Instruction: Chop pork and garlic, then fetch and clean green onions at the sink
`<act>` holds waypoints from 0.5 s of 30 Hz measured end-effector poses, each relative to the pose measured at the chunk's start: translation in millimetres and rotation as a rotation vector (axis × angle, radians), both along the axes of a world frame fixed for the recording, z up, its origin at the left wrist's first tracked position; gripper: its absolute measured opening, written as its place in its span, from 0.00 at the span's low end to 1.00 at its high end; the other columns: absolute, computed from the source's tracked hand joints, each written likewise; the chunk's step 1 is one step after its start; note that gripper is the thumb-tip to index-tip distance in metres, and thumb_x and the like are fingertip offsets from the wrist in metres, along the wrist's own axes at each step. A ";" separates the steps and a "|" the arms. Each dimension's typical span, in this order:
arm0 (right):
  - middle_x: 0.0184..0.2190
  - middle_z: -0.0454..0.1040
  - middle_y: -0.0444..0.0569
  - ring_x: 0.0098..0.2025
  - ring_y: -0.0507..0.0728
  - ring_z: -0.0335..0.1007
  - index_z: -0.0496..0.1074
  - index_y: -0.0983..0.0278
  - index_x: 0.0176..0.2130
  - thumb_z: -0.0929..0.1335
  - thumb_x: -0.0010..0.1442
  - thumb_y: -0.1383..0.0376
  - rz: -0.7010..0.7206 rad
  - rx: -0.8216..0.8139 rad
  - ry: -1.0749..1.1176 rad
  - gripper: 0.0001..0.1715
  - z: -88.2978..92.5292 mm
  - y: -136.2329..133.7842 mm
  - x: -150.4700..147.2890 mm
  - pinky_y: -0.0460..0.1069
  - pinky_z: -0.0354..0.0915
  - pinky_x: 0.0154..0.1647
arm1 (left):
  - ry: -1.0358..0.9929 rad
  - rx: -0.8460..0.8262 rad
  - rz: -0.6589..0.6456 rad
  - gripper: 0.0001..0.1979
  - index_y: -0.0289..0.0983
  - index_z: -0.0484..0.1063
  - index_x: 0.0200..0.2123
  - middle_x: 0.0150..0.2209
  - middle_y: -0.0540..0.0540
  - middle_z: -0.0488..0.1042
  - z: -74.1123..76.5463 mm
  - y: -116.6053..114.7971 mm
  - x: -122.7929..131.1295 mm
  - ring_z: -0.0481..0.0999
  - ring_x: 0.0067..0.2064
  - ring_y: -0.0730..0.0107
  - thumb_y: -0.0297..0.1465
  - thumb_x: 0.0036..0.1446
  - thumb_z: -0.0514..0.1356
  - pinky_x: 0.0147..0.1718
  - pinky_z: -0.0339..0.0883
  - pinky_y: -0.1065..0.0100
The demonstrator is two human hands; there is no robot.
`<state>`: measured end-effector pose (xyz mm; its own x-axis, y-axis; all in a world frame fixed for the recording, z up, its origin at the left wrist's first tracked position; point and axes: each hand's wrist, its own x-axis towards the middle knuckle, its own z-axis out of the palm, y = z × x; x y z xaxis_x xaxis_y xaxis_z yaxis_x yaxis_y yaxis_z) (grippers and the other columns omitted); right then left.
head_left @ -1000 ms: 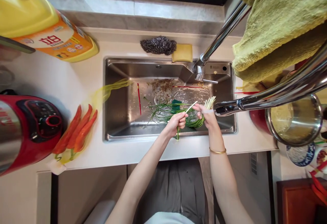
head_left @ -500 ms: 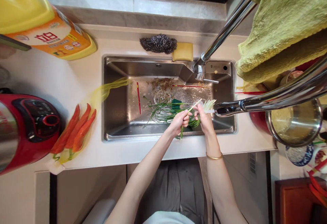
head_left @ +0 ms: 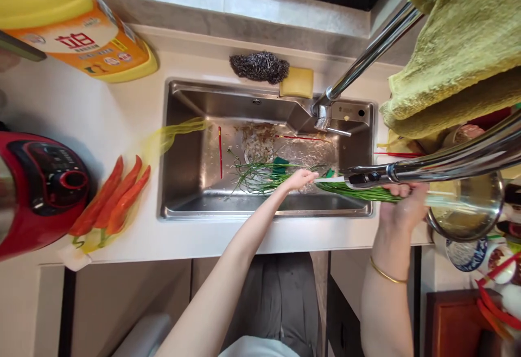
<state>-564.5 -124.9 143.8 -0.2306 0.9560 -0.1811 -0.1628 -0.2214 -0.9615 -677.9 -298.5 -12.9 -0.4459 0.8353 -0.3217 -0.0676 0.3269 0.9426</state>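
Note:
Long green stalks [head_left: 362,192] stretch from the sink to the right, with pale ends over the metal bowl [head_left: 484,205]. My right hand [head_left: 407,205] is wrapped round them near the sink's right edge, below the faucet spout [head_left: 368,177]. Over the sink, my left hand [head_left: 300,179] is closed at the running water; what it holds, if anything, is too small to make out. More thin greens [head_left: 256,178] lie in the sink beside a dark green piece [head_left: 279,166] and wet peelings [head_left: 260,142].
Red chopsticks [head_left: 220,152] lie in the sink [head_left: 183,216]. Red peppers [head_left: 109,205], a cooker [head_left: 40,183] and a yellow bottle [head_left: 93,48] stand at left. A scourer [head_left: 259,67] and sponge [head_left: 297,82] sit behind; a towel [head_left: 456,48] hangs at right.
My right hand has moved right with the bunch of stalks, from the sink toward the bowl. My left hand has shifted slightly right and up. The view has shifted a little.

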 end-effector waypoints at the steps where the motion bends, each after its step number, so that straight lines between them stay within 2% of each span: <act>1: 0.13 0.47 0.35 0.14 0.45 0.48 0.61 0.61 0.20 0.63 0.54 0.61 0.023 -0.005 0.038 0.13 13.0 6.3 6.3 0.45 0.61 0.21 | 0.039 -0.068 -0.003 0.25 0.35 0.61 0.17 0.15 0.54 0.55 -9.2 -1.8 -0.4 0.53 0.19 0.78 0.46 0.56 0.45 0.21 0.47 0.74; 4: 0.13 0.47 0.36 0.15 0.45 0.48 0.65 0.59 0.19 0.63 0.55 0.60 -0.036 0.086 0.085 0.15 44.6 19.6 20.0 0.45 0.58 0.19 | 0.247 -0.327 0.019 0.23 0.35 0.64 0.17 0.16 0.51 0.59 -30.6 -9.4 -3.0 0.59 0.21 0.74 0.43 0.57 0.47 0.24 0.49 0.73; 7: 0.13 0.48 0.37 0.15 0.46 0.48 0.66 0.58 0.20 0.63 0.56 0.57 -0.061 0.206 0.066 0.16 52.0 21.4 21.8 0.47 0.58 0.18 | 0.397 -0.416 0.099 0.16 0.34 0.69 0.26 0.26 0.43 0.69 -40.1 -8.8 -10.5 0.66 0.32 0.66 0.36 0.58 0.48 0.32 0.54 0.69; 10: 0.12 0.49 0.36 0.14 0.47 0.48 0.64 0.59 0.20 0.65 0.53 0.58 0.025 0.142 -0.002 0.14 27.7 8.2 11.9 0.47 0.62 0.20 | 0.567 -0.457 0.153 0.12 0.32 0.70 0.35 0.38 0.37 0.70 -42.5 1.1 -21.6 0.63 0.45 0.60 0.27 0.57 0.48 0.44 0.51 0.63; 13: 0.11 0.50 0.35 0.14 0.46 0.50 0.56 0.61 0.17 0.67 0.47 0.61 0.038 0.018 -0.140 0.17 -18.5 -16.8 -0.6 0.46 0.62 0.19 | 0.676 -0.524 0.152 0.12 0.31 0.72 0.33 0.37 0.35 0.71 -42.9 5.4 -34.0 0.60 0.48 0.59 0.21 0.54 0.48 0.50 0.44 0.58; 15: 0.11 0.53 0.35 0.14 0.46 0.53 0.56 0.62 0.17 0.68 0.44 0.61 0.065 -0.060 -0.260 0.17 -50.0 -37.1 -7.8 0.45 0.59 0.17 | 0.669 -0.508 0.170 0.12 0.32 0.72 0.31 0.36 0.35 0.72 -40.3 1.7 -40.9 0.62 0.47 0.59 0.22 0.55 0.49 0.51 0.44 0.58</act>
<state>-572.3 -162.0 93.8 -0.2292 0.9267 -0.2979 0.1042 -0.2809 -0.9541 -718.9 -296.9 -53.2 -0.7817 0.5655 -0.2629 0.3644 0.7563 0.5433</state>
